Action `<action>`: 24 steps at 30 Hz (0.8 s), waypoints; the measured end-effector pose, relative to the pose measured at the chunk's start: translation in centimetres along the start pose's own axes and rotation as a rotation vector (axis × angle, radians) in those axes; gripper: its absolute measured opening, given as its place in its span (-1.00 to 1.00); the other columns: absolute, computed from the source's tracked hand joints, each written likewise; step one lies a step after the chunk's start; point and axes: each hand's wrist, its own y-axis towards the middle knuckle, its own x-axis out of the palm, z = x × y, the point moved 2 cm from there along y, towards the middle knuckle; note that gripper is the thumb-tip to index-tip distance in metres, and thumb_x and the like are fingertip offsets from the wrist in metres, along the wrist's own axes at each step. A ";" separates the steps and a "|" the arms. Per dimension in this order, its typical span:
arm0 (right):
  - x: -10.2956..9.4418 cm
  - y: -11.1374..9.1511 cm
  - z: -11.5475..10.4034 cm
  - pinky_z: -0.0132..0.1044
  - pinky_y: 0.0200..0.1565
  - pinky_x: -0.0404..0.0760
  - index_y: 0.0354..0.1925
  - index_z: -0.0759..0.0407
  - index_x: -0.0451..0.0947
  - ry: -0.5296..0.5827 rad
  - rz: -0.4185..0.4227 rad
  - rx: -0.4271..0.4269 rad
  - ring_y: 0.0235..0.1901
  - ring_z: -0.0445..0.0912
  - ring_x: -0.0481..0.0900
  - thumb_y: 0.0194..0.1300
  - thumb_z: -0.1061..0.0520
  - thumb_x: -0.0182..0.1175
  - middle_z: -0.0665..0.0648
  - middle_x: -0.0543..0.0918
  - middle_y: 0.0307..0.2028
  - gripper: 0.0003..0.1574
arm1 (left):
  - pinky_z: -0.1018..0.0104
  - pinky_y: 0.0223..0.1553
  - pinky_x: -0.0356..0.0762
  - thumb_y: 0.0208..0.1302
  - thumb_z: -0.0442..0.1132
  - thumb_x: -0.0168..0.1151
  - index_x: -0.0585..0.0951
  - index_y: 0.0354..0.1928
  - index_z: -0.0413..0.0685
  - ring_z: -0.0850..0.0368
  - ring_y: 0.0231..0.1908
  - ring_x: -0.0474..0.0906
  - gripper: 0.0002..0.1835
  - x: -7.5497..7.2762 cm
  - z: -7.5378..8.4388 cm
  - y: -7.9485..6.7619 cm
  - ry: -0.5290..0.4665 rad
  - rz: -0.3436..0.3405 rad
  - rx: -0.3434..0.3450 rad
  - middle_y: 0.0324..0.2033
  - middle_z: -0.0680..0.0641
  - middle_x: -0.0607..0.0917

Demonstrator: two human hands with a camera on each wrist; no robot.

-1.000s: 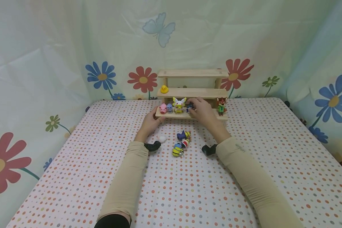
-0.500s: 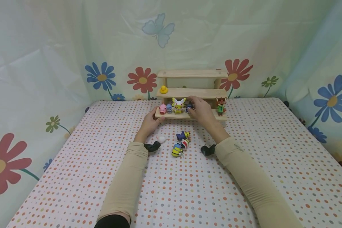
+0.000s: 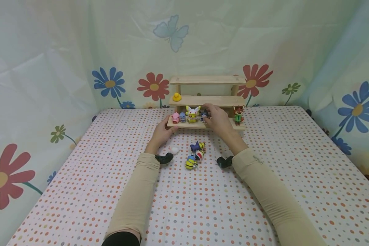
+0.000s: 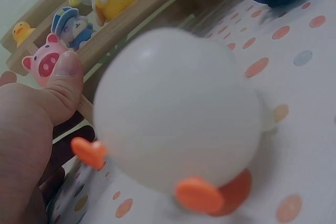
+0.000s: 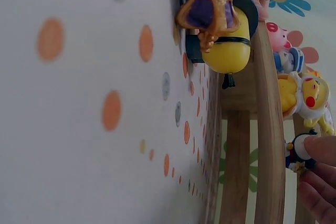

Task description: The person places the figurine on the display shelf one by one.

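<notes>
Navy-and-white figurine (image 5: pixel 294 151), probably light and stiff, is best held by its sides; our right fingers (image 5: pixel 320 183) pinch it, left fingers (image 3: pixel 164 123) grip the wooden shelf's left corner (image 3: pixel 169 123).

Just beyond the left hand (image 3: pixel 162 132), the pig (image 3: pixel 175 118) is on the bottom tier of the shelf (image 3: pixel 187 125), the duck (image 3: pixel 176 97) behind it one tier up. The fox (image 3: pixel 238 115) stands right of the right hand (image 3: pixel 219 121). Nearer than both hands, between them, three figures (image 3: pixel 190 162) lie on the cloth (image 3: pixel 184 205).
</notes>
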 end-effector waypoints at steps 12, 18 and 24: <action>0.2 0.0 0.1 -0.01 -0.03 0.59 0.28 0.04 0.32 0.003 0.007 -0.001 -0.04 0.07 0.60 0.27 0.15 0.25 0.24 0.57 0.03 -0.36 | 0.14 0.40 0.14 0.25 0.11 0.18 0.01 0.49 -0.07 0.03 0.42 0.14 -0.10 0.0 0.0 0.0 0.001 0.000 0.009 0.43 -0.09 0.22; 0.3 0.1 0.0 -0.01 -0.01 0.58 0.29 0.04 0.31 0.003 0.003 0.018 -0.02 0.07 0.59 0.27 0.14 0.25 0.22 0.56 0.04 -0.36 | 0.13 0.40 0.14 0.26 0.11 0.18 0.01 0.49 -0.06 0.02 0.41 0.15 -0.10 0.0 0.0 -0.1 0.004 0.001 0.006 0.43 -0.10 0.22; 0.1 0.0 0.0 -0.01 -0.02 0.58 0.28 0.04 0.33 -0.001 0.007 0.021 -0.03 0.07 0.59 0.26 0.13 0.26 0.21 0.56 0.04 -0.36 | 0.14 0.40 0.14 0.28 0.07 0.19 0.01 0.49 -0.07 0.02 0.41 0.15 -0.12 0.0 0.0 -0.1 0.010 0.004 0.009 0.42 -0.11 0.22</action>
